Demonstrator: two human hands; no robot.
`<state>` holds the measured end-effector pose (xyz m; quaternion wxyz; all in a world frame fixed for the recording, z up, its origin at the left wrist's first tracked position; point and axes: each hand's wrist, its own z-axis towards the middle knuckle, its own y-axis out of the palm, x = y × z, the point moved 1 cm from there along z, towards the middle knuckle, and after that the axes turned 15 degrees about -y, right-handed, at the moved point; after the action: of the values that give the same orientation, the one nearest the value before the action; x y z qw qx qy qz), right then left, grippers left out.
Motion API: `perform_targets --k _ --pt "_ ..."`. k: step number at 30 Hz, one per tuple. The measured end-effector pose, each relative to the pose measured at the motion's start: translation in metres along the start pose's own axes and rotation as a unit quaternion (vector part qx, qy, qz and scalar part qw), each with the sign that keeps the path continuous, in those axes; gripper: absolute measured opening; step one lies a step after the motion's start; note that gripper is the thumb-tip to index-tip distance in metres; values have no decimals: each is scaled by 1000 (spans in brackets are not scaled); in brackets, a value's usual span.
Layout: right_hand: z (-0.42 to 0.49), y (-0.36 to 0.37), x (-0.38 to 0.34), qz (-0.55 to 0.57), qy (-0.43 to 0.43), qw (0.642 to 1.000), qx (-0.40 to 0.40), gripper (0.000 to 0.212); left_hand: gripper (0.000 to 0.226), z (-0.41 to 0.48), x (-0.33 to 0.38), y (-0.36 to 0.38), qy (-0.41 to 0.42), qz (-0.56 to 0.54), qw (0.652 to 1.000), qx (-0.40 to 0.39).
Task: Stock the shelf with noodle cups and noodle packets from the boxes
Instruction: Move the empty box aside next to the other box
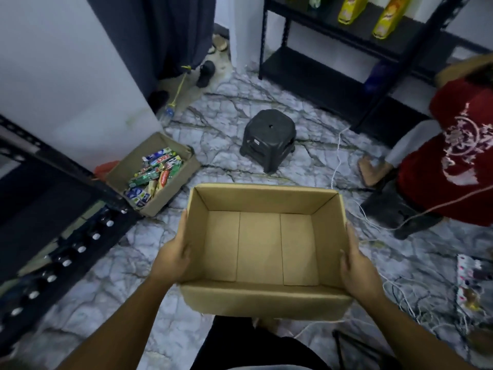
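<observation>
Cardboard is what you are holding: an empty cardboard box (266,198), open side up, just in front of your waist, with its long axis running left to right across your body. Your left hand (173,259) is clamping the left wall and your right hand (356,265) the right wall, fingers lying flat along the outside and thumbs hooking over the rim. Nothing is lying inside it, so I judge this box spent.

The floor box of mixed packets (173,194) is sitting ahead and to your left, nearer your left hand. The black shelf rack (320,73) carrying yellow packets (386,20) is standing ahead to the right, well apart, beyond the black stool (269,137).

One green-and-white wrapper is showing letters resembling "ZAC"; the other print is blurring out, and the yellow packets' labels are unreadable.
</observation>
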<state>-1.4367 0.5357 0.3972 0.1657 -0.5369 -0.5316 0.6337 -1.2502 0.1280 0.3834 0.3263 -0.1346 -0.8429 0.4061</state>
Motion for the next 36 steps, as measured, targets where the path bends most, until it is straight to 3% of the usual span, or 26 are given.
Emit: perform_targets --k 12,20,29,36 --pt "189 9 -82 -33 -176 979 -101 74 103 18 -46 -34 -154 -120 978 78" --pt "303 37 -158 -23 -271 944 -189 81 104 37 -74 -56 -244 -163 949 114" --pt "440 111 -201 -83 -314 892 -314 93 105 98 -76 -34 -365 -238 894 104" --pt "511 231 -177 -157 -294 871 -361 94 103 186 -111 38 -448 -314 835 54"
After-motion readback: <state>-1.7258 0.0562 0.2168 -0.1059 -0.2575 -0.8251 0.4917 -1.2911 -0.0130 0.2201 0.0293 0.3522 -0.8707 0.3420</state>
